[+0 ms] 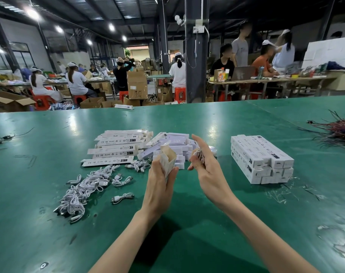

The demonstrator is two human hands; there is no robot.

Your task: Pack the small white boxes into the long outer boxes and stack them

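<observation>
The left grip curls round an upright long box of white card with a brown inside, its top flap open. The right grip, index straight and other fingers curled, pinches a pale item too blurred to name. Both hang over the glossy green surface, before a heap of small boxes. A neat rectangular stack lies to the right, coiled white cables to the left.

open-ended long box in left hand

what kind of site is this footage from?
Most likely a factory packing line: a long green worktable, a stack of closed white boxes, a heap of white cables, and rows of seated workers among cardboard cartons behind.
</observation>
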